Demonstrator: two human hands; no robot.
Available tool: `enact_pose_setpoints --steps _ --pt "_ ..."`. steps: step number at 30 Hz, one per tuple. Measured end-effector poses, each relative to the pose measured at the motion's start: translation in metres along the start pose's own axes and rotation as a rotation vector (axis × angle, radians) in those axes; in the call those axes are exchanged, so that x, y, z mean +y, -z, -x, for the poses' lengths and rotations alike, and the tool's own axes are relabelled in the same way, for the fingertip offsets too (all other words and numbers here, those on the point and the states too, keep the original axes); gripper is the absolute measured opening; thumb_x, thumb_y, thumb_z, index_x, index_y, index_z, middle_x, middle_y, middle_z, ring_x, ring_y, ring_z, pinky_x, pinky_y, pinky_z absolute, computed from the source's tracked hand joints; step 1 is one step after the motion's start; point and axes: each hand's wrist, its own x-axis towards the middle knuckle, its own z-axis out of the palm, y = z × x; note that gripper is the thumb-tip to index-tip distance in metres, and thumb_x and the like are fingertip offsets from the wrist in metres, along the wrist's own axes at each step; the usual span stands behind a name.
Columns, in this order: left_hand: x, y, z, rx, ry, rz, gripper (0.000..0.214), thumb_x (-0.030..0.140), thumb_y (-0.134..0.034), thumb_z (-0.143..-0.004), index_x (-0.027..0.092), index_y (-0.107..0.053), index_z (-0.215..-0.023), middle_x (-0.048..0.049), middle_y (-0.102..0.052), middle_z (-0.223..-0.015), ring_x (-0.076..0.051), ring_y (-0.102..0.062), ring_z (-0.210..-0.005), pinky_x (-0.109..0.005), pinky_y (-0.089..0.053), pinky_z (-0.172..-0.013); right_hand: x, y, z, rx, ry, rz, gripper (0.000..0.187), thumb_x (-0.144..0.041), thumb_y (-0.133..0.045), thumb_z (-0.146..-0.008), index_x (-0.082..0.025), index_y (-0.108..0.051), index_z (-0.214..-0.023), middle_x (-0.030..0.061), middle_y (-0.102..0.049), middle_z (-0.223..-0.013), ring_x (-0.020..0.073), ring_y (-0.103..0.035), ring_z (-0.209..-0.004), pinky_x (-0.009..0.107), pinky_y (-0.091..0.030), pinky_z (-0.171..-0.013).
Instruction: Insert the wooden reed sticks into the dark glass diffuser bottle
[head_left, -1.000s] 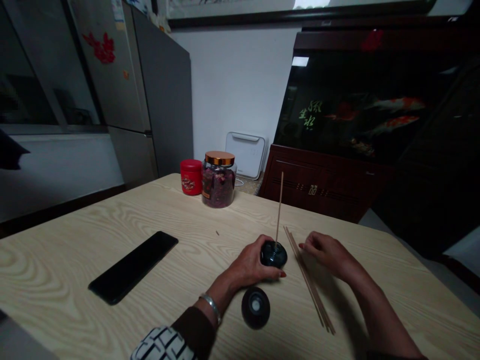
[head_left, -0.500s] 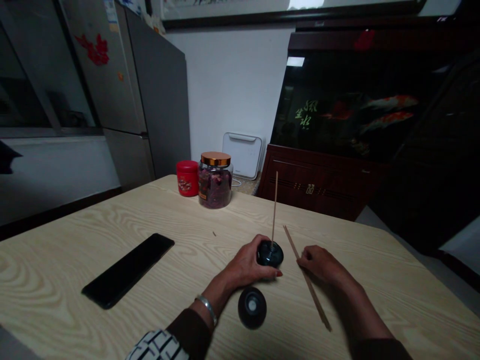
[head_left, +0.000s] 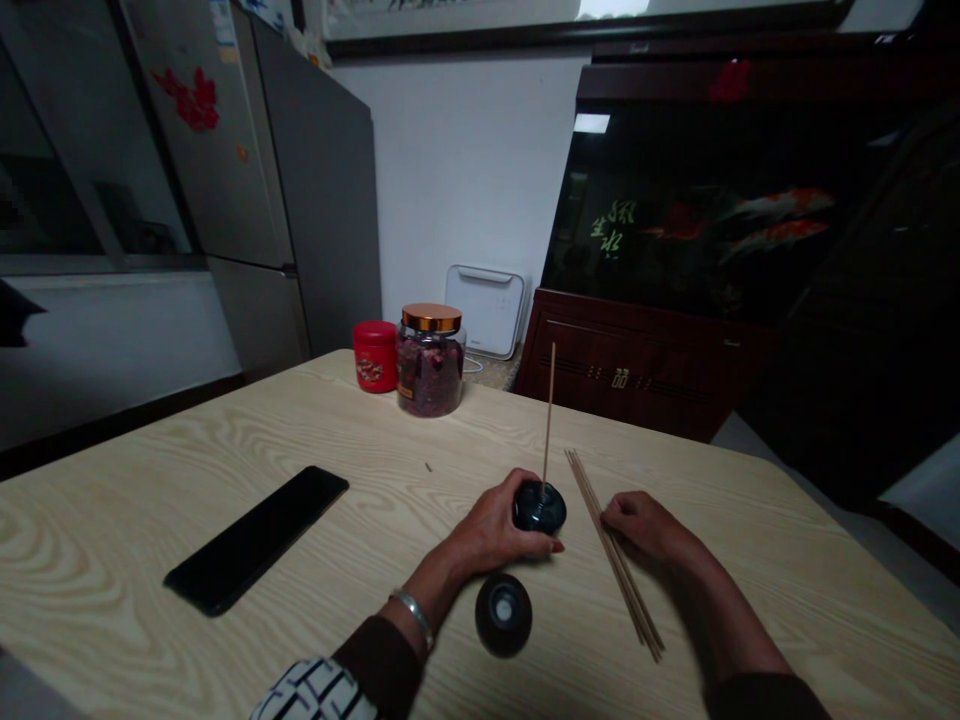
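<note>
Left hand (head_left: 495, 525) is wrapped around a glossy dark round ceramic incense holder (head_left: 541, 508), fingers closed snugly on its side. A thin pale wooden stick (head_left: 549, 410) stands upright out of the top, just past those fingertips. My read is that the stick-standing step is in hand: one is in and looks steady.

Right hand (head_left: 645, 530) sits off to the side with its fingers loosely curled, holding nothing I can see. Right by those fingers, a loose bundle of thin wooden sticks (head_left: 616, 560) lies flat on the table. I can't quite tell if the fingertips touch it.

Below the left fingers, and apart from them, sits a dark round ceramic piece with a pale centre (head_left: 503, 615). Well left of the fingers, a black smartphone (head_left: 255, 540) lies on the pale wood-grain table (head_left: 97, 590). Far beyond them stand a glass jar of dried flowers with a copper lid (head_left: 430, 365) and a small red tin (head_left: 374, 356).

Next move, I'd say, calls for the right fingers to pinch a single stick off the bundle, gently, since those things look thin and easy to roll.
</note>
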Motion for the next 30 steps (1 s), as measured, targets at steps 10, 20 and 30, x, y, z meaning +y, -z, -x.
enact_pose_setpoints --steps 10,20,30 --pt "-0.002 0.0 0.0 0.001 -0.003 0.002 0.07 0.04 -0.086 -0.057 0.02 -0.053 -0.116 -0.0029 -0.064 -0.099 -0.02 -0.058 -0.087 -0.027 -0.045 -0.073 -0.053 0.035 0.016 0.23 0.07 -0.924 0.029 -0.04 -0.073 -0.064 -0.017 -0.06 -0.076 -0.0019 -0.057 -0.067 0.0067 -0.047 -0.046 0.017 -0.029 -0.037" --pt "-0.003 -0.001 0.0 0.013 0.008 0.019 0.071 0.039 -0.087 -0.056 0.021 -0.053 -0.116 -0.0013 -0.063 -0.095 -0.018 -0.057 -0.086 -0.025 -0.044 -0.07 -0.098 0.032 0.033 0.479 0.372 -0.9 0.014 -0.027 -0.072 -0.074 -0.018 -0.063 -0.081 -0.0009 -0.064 -0.067 0.0083 -0.055 -0.049 0.018 -0.039 -0.042" --pt "-0.002 0.0 0.0 0.006 -0.002 0.054 0.071 0.038 -0.088 -0.055 0.021 -0.054 -0.115 -0.0011 -0.064 -0.094 -0.018 -0.057 -0.085 -0.025 -0.044 -0.072 -0.126 0.03 0.053 0.51 0.457 -0.455 0.011 -0.028 -0.063 -0.082 -0.019 -0.058 -0.081 -0.0024 -0.058 -0.067 0.0091 -0.053 -0.051 0.021 -0.041 -0.047"
